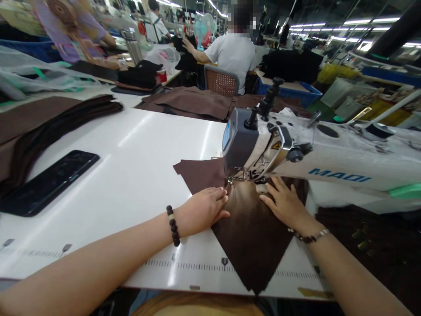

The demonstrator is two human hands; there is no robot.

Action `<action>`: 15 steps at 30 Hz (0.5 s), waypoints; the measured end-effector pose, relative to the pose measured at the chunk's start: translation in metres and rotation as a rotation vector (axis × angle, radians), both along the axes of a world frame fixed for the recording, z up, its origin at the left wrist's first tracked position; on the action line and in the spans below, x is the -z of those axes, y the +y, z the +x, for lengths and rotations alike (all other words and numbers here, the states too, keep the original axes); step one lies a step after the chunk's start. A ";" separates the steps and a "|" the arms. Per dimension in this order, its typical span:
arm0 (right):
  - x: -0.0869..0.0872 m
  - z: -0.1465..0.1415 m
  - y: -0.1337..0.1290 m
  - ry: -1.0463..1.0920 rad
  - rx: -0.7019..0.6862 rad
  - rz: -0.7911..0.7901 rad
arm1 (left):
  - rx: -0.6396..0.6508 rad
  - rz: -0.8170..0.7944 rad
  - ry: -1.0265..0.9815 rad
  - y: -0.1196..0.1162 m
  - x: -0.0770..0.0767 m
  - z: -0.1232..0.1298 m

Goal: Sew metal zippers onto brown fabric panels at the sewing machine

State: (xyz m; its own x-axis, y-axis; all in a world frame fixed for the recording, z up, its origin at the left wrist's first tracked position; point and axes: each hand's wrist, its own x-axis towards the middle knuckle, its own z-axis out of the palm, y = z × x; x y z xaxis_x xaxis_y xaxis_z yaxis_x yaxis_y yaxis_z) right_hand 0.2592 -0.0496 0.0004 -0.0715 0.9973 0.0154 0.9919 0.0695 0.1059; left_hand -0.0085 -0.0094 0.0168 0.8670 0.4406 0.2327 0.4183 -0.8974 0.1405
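Observation:
A dark brown fabric piece (255,243) lies flat under the needle area of a white sewing machine (329,162). One corner of it hangs toward the table's front edge. My left hand (205,208) rests on the fabric's left edge, fingers stretched and lying together, just left of the presser foot. On the right, my right hand (286,202) lies flat on the same cloth with fingers spread, close to the machine's needle end. Part of the fabric is hidden behind the machine head.
A black phone (49,182) lies at the left of the white table (131,153). Beside it is a stack of brown cut pieces (59,118). More brown fabric (194,101) lies beyond the table. A person in a white shirt (233,55) sits ahead. Dark cloth (371,250) is at right.

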 end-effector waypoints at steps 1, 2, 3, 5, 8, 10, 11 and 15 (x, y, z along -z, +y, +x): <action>0.001 -0.008 -0.011 -0.033 0.034 0.003 | -0.006 -0.007 -0.003 0.001 -0.001 0.000; 0.001 -0.019 -0.025 -0.076 0.070 0.019 | -0.013 -0.019 -0.004 0.002 -0.003 -0.001; -0.001 -0.032 -0.041 -0.118 0.096 0.027 | -0.019 -0.031 -0.006 0.003 -0.005 0.000; -0.008 -0.058 -0.072 -0.189 0.129 -0.005 | -0.036 -0.044 0.000 0.006 -0.008 0.002; -0.021 -0.078 -0.098 -0.148 0.006 -0.052 | -0.077 -0.029 0.022 0.008 -0.007 0.006; -0.029 -0.078 -0.093 -0.127 0.030 0.001 | -0.093 -0.005 0.020 0.006 -0.003 0.009; -0.032 -0.076 -0.086 -0.118 0.056 0.042 | -0.090 0.005 0.013 0.006 0.000 0.010; -0.036 -0.083 -0.046 0.042 0.029 0.125 | -0.054 0.024 0.005 0.004 0.006 0.011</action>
